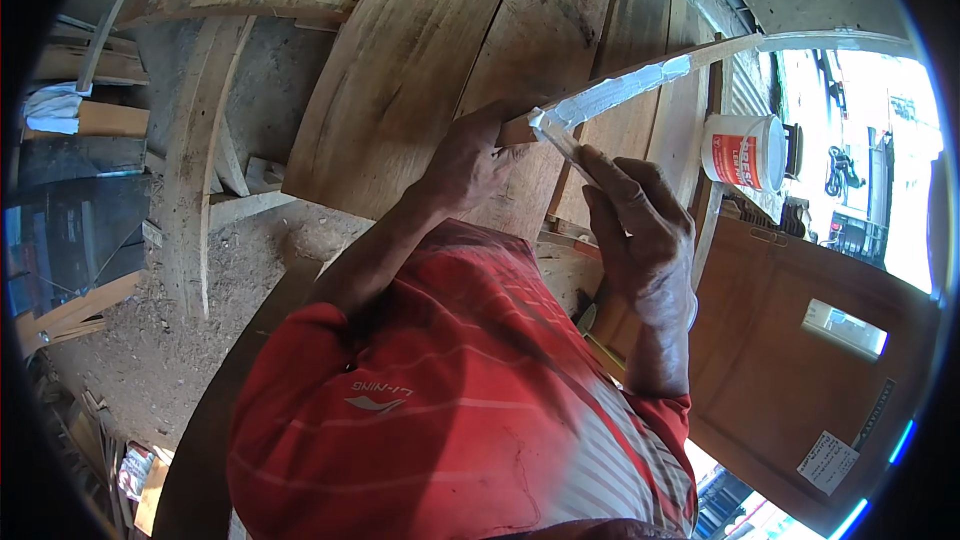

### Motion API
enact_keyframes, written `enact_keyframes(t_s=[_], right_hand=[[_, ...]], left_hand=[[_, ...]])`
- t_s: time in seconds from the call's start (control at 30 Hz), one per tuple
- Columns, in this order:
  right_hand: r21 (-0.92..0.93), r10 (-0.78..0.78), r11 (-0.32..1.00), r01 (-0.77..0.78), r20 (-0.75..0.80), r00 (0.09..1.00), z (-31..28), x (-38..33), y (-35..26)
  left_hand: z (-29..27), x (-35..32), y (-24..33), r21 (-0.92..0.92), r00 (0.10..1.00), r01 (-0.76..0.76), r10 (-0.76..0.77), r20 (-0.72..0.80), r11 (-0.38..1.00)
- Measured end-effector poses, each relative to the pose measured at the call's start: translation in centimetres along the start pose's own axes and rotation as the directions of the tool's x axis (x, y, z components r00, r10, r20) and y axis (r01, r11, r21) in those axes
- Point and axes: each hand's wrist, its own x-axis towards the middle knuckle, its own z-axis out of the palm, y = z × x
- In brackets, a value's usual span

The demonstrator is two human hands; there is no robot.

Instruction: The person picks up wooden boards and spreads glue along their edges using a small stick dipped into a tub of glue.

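My left hand grips the near end of a narrow wooden strip, which slants up and away to the right above the boards. White paste, probably glue, lies in a thick band along much of the strip's upper face. Pinched in the fingers of my right hand is a thin flat wooden stick. Its tip, smeared with white, touches or nearly touches the strip's near end beside my left hand. The left fingertips are partly hidden by the strip.
Wide wooden boards lie side by side beneath my hands. A white bucket with a red label stands at the right. Nearer on that side is a brown panelled door. Timber beams and scraps occupy the dirt floor at the left.
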Motion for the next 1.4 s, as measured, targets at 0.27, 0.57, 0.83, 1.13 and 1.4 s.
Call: enact_keyframes(t_s=[0.27, 0.57, 0.83, 1.13, 1.4], right_hand=[[-0.18, -0.08, 0.982, 0.064, -0.082, 0.993, 0.0, 0.7, 0.4], [-0.263, -0.177, 0.952, 0.158, -0.05, 0.983, 0.1, -0.2, 0.3], [-0.25, -0.066, 0.967, 0.056, -0.034, 0.997, -0.4, 0.2, 0.8], [-0.332, 0.039, 0.939, -0.093, -0.164, 0.986, -1.2, 1.0, 4.4], [-0.11, 0.069, 0.991, -0.074, -0.042, 0.997, -1.3, 1.1, 3.4]], left_hand=[[0.7, 0.2, -1.1, -0.028, 0.995, -0.079, 0.077, -0.063, 0.997], [0.2, 0.1, -0.2, -0.018, 0.996, -0.075, 0.074, -0.04, 0.997], [1.0, 0.5, -1.2, -0.066, 0.991, -0.114, 0.108, -0.079, 0.991], [0.9, 0.6, -0.9, -0.073, 0.995, -0.086, 0.082, -0.051, 0.994], [0.9, 0.5, -1.2, -0.047, 0.993, -0.108, 0.106, -0.045, 0.993]])
